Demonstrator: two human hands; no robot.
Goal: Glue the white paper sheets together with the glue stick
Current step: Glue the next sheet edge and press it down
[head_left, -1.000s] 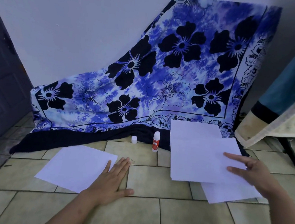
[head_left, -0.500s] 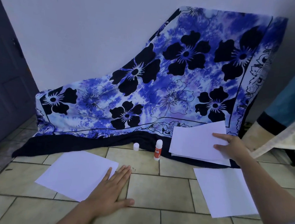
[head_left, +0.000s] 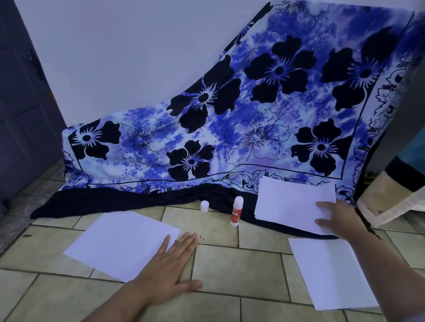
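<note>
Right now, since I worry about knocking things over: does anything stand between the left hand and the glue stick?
Nothing visible does. Only bare tiled floor lies between the left hand and the upright red-and-white glue stick. The small white cap stands apart, left of that stick, off the straight path.

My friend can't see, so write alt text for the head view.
A left hand lies flat on the edge of a white paper sheet on the beige tiled floor; the right hand touches a stack of white paper sheets. An uncapped red-and-white glue stick stands between, beside its small white cap.
</note>
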